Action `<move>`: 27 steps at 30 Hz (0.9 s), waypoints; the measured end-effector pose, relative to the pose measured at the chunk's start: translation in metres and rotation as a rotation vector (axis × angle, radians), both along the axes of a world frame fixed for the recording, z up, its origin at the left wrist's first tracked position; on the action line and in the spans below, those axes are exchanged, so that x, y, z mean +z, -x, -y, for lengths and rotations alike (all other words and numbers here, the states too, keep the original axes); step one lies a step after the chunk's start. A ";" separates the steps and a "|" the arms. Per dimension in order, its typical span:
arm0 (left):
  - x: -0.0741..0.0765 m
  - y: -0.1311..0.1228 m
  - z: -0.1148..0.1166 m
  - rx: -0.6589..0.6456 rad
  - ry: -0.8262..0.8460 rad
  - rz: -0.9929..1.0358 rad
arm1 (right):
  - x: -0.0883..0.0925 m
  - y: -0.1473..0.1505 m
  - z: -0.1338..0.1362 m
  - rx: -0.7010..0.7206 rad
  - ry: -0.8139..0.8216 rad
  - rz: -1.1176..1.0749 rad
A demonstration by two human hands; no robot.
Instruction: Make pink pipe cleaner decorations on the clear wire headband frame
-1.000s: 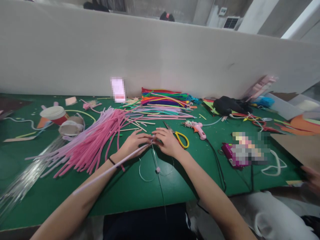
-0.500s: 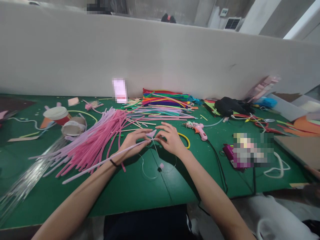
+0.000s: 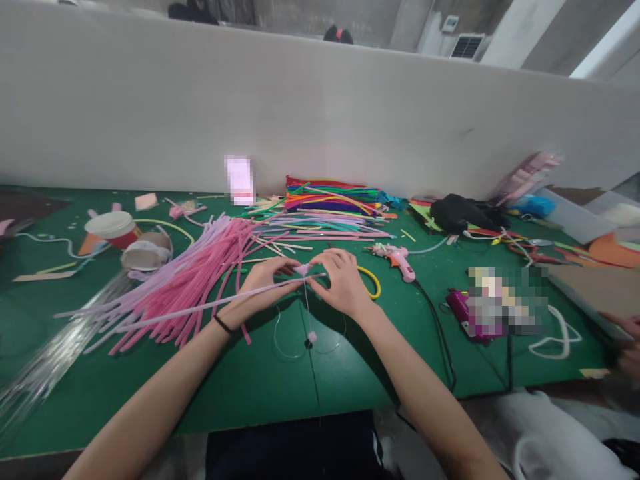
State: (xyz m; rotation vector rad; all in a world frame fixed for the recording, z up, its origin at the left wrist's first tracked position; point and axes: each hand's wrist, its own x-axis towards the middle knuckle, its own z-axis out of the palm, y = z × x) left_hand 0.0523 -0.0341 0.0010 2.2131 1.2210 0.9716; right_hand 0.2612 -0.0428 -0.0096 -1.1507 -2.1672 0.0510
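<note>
My left hand (image 3: 263, 288) and my right hand (image 3: 340, 280) meet above the green table (image 3: 260, 380), both pinching a long pale lilac pipe cleaner (image 3: 200, 308). The stem runs from my fingertips out to the left across my left wrist. A thin wire (image 3: 306, 303) hangs from the pinch point down to a small pink bead (image 3: 311, 337), with clear loops of wire lying beside it. Just behind my right hand lie yellow-handled scissors (image 3: 369, 283).
A heap of pink and lilac pipe cleaners (image 3: 185, 280) spreads left of my hands; a stack of many-coloured ones (image 3: 330, 197) sits at the back wall. A pink glue gun (image 3: 397, 257), cups (image 3: 113, 230), clear sleeves (image 3: 45, 367) and another person's hand (image 3: 625, 347) at far right.
The free end of the lilac pipe cleaner has swung up and to the left, away from my forearm. Both hands stayed together at the same spot, lifted slightly.
</note>
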 end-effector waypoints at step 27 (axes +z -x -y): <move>0.005 0.036 -0.017 -0.547 0.915 0.456 | -0.004 -0.002 -0.009 0.176 0.569 -0.705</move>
